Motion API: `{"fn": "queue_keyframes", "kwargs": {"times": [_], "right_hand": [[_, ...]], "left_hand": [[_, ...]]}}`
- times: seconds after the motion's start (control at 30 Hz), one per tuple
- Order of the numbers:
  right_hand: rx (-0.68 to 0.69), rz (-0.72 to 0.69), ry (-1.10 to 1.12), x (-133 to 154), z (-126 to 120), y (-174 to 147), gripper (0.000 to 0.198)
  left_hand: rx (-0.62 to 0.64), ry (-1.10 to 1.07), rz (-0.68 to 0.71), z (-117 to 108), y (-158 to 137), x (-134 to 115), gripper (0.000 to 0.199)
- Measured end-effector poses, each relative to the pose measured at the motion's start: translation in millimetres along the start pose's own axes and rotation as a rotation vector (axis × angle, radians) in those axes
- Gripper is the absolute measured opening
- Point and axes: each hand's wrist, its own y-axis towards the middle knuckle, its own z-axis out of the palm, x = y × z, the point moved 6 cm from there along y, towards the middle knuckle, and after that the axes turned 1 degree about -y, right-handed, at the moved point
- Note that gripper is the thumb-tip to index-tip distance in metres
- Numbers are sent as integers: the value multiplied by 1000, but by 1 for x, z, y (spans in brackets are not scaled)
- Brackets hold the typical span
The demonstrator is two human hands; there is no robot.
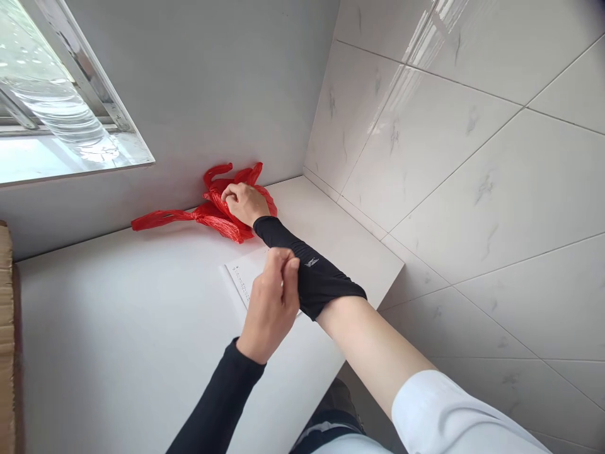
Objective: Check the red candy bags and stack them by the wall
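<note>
A black arm sleeve (326,274) with a small pale logo covers my right forearm from the wrist to below the elbow, its upper edge slanted and bunched. My left hand (270,306) is closed on the near side of that sleeve, pinching the fabric. Stretched out ahead, my right hand (246,203) has its fingers loosely curled in, with nothing visible in them. It is in front of crumpled red plastic bags (220,222); whether it touches them I cannot tell. Another black sleeve (220,400) covers my left forearm down to the wrist.
A white tabletop (118,328) meets the grey wall (212,82) and the marbled tile wall (454,164). A white printed sheet or booklet (240,280) lies partly under my arms. Cardboard (6,340) stands at the left edge. A clear bottle (66,107) lies on the window sill.
</note>
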Motion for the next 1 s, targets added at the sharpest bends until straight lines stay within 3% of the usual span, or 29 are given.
{"fn": "queue_keyframes", "kwargs": {"times": [0.1, 0.2, 0.33, 0.47, 0.57, 0.63, 0.7, 0.8, 0.93, 1.0], "right_hand": [[76, -80, -5, 22, 20, -11, 21], [147, -156, 24, 39, 32, -18, 18], [148, -132, 137, 40, 23, -11, 16], [41, 22, 341, 29, 6, 6, 20], [14, 133, 515, 25, 5, 11, 22], [6, 208, 606, 21, 7, 11, 23], [-21, 282, 659, 16, 8, 10, 20], [-61, 351, 667, 12, 12, 7, 18], [-54, 304, 579, 27, 21, -7, 21], [-27, 216, 510, 43, 26, -17, 18]], "left_hand": [[54, 173, 122, 5, 29, -34, 12], [-14, 207, 82, 0, 40, -35, 12], [-130, 133, -13, -7, 6, 5, 19], [-128, 8, -69, 8, -44, 49, 36], [-107, -48, -91, 15, -55, 71, 41], [-134, -51, -95, 7, -49, 76, 44], [-163, -37, -90, -8, -40, 71, 46], [-137, -12, -71, -28, -29, 42, 45], [48, 59, -104, -24, -20, -8, 29], [60, 78, -149, -19, -15, -22, 28]]}}
